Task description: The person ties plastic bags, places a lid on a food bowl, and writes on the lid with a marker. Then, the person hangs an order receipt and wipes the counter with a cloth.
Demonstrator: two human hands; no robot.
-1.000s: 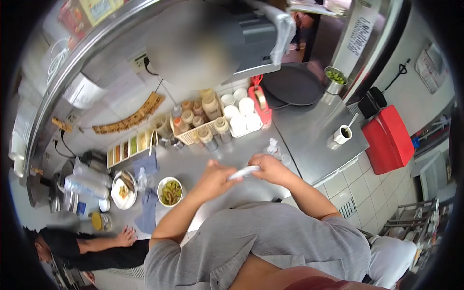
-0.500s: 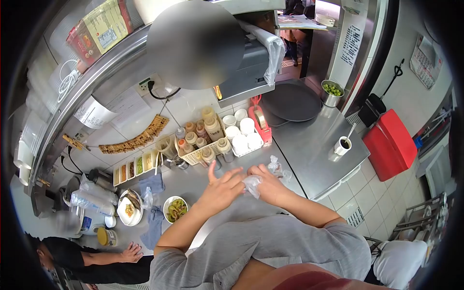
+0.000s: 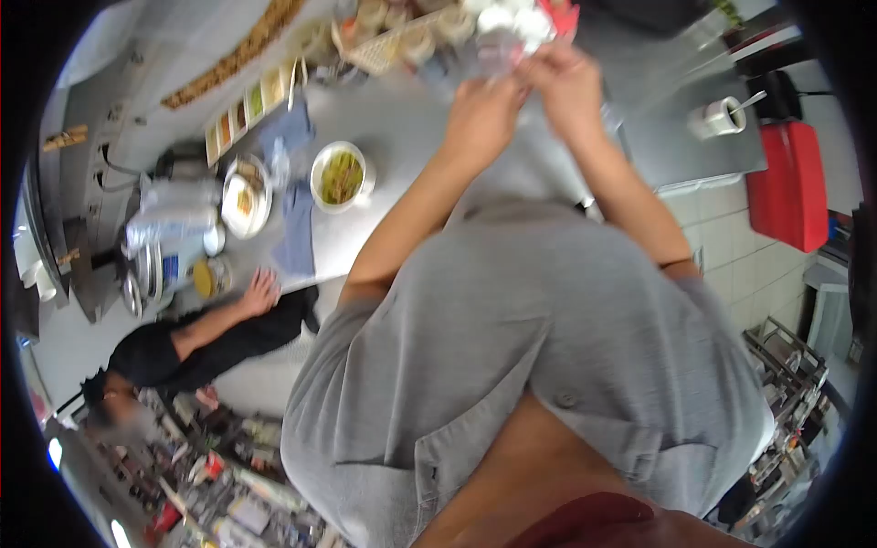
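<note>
Both your hands are up near the top edge of the view, over the far part of the steel counter [image 3: 397, 114]. Your left hand [image 3: 484, 123] has its fingers bent inward, and your right hand [image 3: 566, 91] comes in from the other side with its fingers folded down, so the fingertips meet or nearly meet. Between and just beyond them is a piece of clear plastic [image 3: 499, 53]; you seem to have it pinched in both hands, though blur there makes the exact grip hard to read.

Past the plastic stand some white cups [image 3: 513, 18], with the bottle basket [image 3: 379, 62] to the left of them and something red to the right. On the counter left of your left forearm sits a white bowl [image 3: 318, 175] of green food, well apart from your hands. A blue cloth [image 3: 297, 228] lies between that bowl and a white dish [image 3: 239, 226] of food. Behind the cloth is a tray of small compartments [image 3: 248, 128]. Another person's hand [image 3: 263, 290] rests at the counter edge, near a yellow-lidded jar [image 3: 210, 277]. Over to your right, a white cup with a spoon [image 3: 717, 119] stands near the red bin [image 3: 790, 187].
</note>
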